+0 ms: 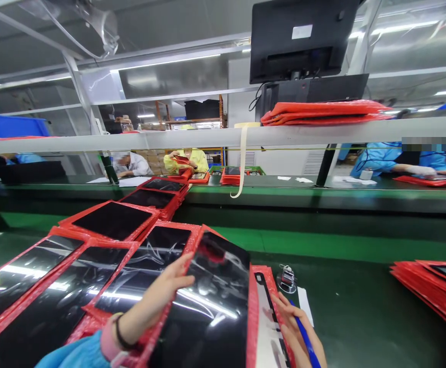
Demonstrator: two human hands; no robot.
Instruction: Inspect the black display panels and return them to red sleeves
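1. My left hand [169, 286] lies flat, fingers spread, on a black panel in a red bag [207, 306] on the green tabletop [360, 312].
2. My right hand [295, 327], closed around a blue pen [303, 335], rests at the bag's right edge.

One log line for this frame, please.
left hand: flat on black panel | right hand: holds blue pen | red pouches stacked right
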